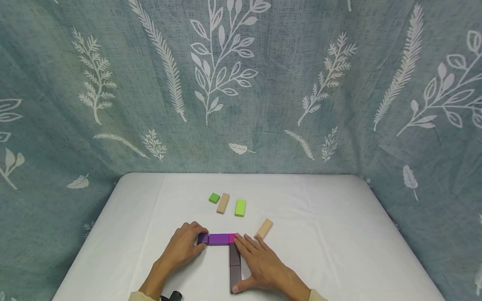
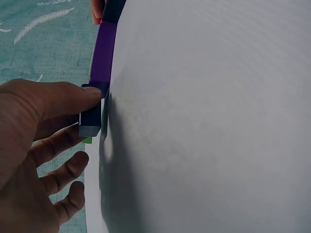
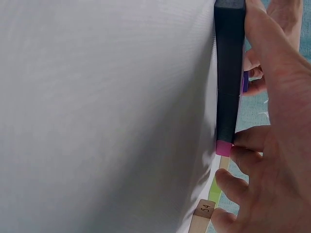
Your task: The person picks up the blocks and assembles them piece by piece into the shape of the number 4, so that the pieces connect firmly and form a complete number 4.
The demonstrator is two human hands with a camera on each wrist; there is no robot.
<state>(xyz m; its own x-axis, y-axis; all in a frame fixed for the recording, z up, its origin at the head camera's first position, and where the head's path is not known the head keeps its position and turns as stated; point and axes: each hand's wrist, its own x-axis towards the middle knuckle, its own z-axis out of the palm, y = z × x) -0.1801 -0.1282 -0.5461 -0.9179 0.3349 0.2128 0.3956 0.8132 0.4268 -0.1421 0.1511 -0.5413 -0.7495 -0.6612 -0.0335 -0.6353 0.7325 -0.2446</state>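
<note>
My left hand (image 1: 182,246) pinches a small dark purple block (image 1: 202,238) between thumb and fingers, at the left end of a row. In the left wrist view the thumb presses the near side of this block (image 2: 90,118). Beside it lies a longer purple block (image 1: 219,239), then a pink block (image 1: 232,238) at the corner. Two dark grey blocks (image 1: 235,255) run end to end from the pink one toward me. My right hand (image 1: 263,263) lies along their right side, fingers extended, index fingertip at the pink block and thumb at the near end.
Behind the row lie a small green block (image 1: 214,198), a plain wooden block (image 1: 223,203) and a lime green block (image 1: 240,207). Another wooden block (image 1: 264,228) sits by the right fingertips. All rest on a white-covered table (image 1: 320,200) before a patterned teal curtain (image 1: 271,104).
</note>
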